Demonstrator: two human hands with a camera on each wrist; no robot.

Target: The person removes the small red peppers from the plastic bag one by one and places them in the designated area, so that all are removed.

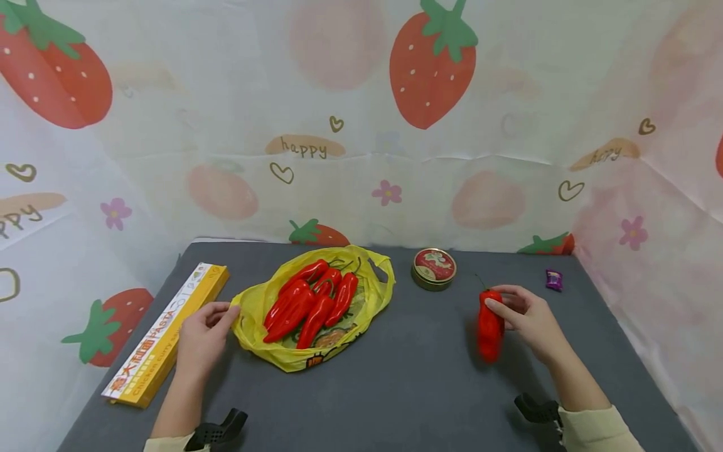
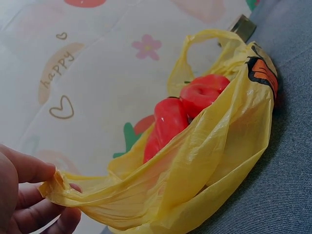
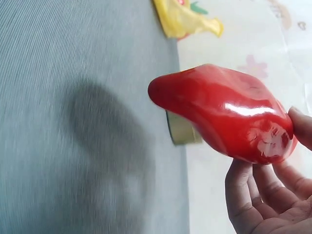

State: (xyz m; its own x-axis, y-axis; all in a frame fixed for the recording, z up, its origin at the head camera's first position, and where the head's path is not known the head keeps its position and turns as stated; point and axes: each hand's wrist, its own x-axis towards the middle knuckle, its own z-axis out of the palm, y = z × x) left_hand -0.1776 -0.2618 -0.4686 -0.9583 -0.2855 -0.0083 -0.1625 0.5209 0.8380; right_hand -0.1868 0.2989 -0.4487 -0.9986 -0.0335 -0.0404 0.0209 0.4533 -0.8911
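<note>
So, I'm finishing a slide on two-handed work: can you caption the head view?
The left hand pinches a bag of red peppers while the right hand holds another pepper above the table.

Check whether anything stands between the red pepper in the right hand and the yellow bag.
Nothing visible stands directly between the pepper in the right hand and the bag; the round tin sits farther back, off the straight line.

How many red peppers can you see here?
7 visible: one red pepper in the right hand, six peppers in the yellow bag, where more may be hidden underneath.
</note>
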